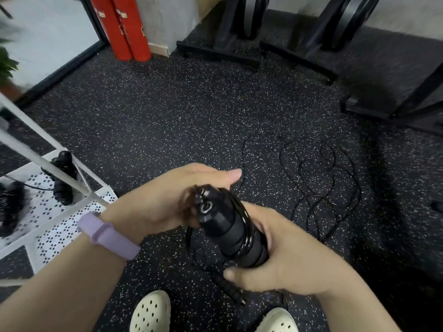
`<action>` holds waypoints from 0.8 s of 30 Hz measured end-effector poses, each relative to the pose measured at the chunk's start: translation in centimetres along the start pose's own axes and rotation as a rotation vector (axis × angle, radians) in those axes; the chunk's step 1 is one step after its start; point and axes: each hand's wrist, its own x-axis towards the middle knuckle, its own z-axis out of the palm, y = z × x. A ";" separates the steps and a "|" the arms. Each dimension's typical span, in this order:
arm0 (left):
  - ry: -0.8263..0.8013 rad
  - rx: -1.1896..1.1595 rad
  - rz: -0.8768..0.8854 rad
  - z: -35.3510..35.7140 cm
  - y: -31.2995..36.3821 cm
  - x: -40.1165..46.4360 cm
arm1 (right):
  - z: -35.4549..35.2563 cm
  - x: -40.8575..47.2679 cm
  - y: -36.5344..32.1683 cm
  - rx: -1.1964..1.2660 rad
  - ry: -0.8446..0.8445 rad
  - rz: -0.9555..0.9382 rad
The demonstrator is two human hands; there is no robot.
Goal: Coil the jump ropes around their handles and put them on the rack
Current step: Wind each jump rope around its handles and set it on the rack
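1. Two red cylinders lean against the far wall.
2. Black equipment stands sit on the speckled rubber floor.
3. Green plant leaves show at the left edge.

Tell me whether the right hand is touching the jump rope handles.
Touching: the head view shows the right hand with its thumb curled around the lower end of the jump rope handles.

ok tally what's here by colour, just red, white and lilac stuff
red cylinders: 2
white clogs: 2
white perforated rack: 1
lilac wristband: 1
total: 6
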 end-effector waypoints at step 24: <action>0.755 0.636 -0.028 3.1 -1.5 1.6 | 1.6 3.6 1.5 0.544 0.497 0.067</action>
